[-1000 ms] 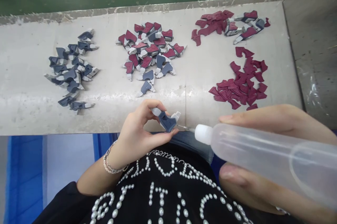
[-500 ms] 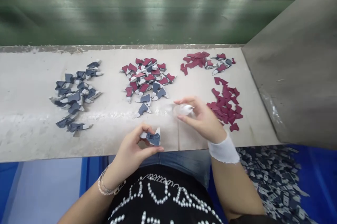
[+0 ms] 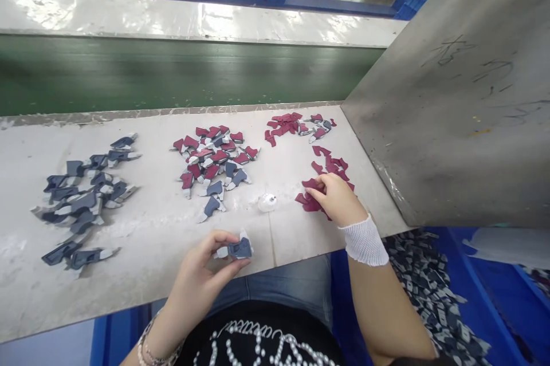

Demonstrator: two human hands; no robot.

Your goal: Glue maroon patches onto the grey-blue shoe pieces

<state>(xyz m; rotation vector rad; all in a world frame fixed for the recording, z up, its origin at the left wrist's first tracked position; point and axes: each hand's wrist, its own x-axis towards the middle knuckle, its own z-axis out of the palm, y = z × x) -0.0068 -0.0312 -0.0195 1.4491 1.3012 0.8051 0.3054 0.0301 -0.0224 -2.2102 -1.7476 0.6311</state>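
Left hand (image 3: 201, 268), finger and thumb slightly parted, pinches 1 angular grey-and-white piece (image 3: 240, 248) over the counter (image 3: 146, 283). From the left lie a grey-and-white heap (image 3: 83, 203), a mostly maroon-topped heap (image 3: 219, 155), 1 translucent bottle (image 3: 266, 203) and flat maroon pieces (image 3: 306, 203), which the nearly closed right hand (image 3: 341, 200) touches, grip unclear. Lower right, 1 blue bin (image 3: 469, 281) holds uncountable small grey pieces (image 3: 438, 303).
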